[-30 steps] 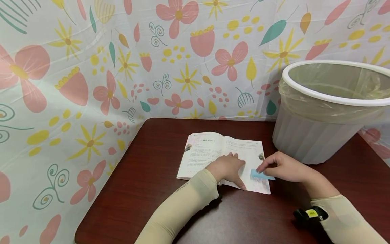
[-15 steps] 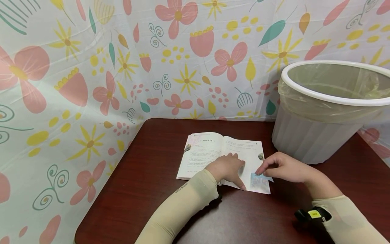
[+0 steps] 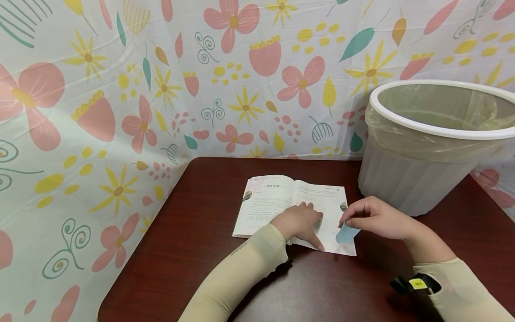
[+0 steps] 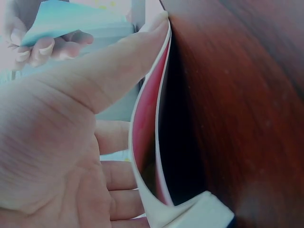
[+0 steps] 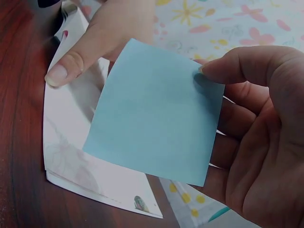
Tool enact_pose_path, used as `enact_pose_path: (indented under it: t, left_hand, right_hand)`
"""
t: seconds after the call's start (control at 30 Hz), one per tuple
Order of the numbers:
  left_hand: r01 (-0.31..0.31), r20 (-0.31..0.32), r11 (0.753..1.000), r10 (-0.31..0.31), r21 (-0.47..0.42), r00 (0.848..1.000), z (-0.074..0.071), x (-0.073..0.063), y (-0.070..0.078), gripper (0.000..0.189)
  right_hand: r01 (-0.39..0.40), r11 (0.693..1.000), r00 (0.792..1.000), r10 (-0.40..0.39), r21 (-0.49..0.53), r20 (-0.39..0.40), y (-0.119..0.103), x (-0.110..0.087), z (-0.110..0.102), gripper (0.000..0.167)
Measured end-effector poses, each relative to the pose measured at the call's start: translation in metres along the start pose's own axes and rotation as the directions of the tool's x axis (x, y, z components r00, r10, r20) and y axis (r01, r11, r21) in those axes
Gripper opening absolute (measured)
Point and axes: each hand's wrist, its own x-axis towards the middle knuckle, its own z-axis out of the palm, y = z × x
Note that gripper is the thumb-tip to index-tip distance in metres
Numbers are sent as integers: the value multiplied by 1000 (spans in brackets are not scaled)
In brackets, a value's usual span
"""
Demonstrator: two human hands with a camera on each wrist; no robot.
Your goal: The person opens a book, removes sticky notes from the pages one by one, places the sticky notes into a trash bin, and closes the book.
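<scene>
An open book (image 3: 265, 201) with printed pages lies on the dark table. My left hand (image 3: 299, 222) rests on its right page with fingers spread, the thumb (image 4: 142, 42) along the lower edge; the pages bow up near the spine in the left wrist view. Above the lower right corner of that page, my right hand (image 3: 378, 218) pinches a blue sticky note (image 5: 156, 114) at one edge between thumb and fingers. In the right wrist view the note looks square and blank, lifted off the page.
A grey trash bin (image 3: 410, 179) with a white rim and a plastic liner stands at the back right of the table (image 3: 173, 250). Behind it hangs a flower-patterned curtain (image 3: 225, 89). A black strap with a yellow label (image 3: 418, 284) is on the right wrist.
The blue sticky note lay flatter on the page's lower right corner; now it is peeled up in my right hand. The left hand has stayed in place on the book.
</scene>
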Motion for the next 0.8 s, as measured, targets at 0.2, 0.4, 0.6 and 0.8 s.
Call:
enact_pose_path:
  t: [0.2, 0.4, 0.6, 0.8]
  left_hand:
    - [0, 2, 1000, 0, -3, 1000, -1, -2, -2, 97]
    - [-2, 19, 996, 3, -84, 1000, -3, -2, -7, 82]
    - [-13, 14, 985, 16, -170, 1000, -4, 0, -13, 73]
    - [-26, 13, 977, 30, -213, 999, -2, 3, -16, 73]
  right_hand:
    - [15, 1000, 999, -16, -12, -41, -7, 2, 1, 24]
    - [-11, 997, 988, 0, -70, -155, -25, 1, -2, 23]
    - [-25, 989, 965, -14, -143, -262, -50, 0, -15, 24]
    - [-10, 965, 957, -67, -264, -281, -95, 11, -50, 28]
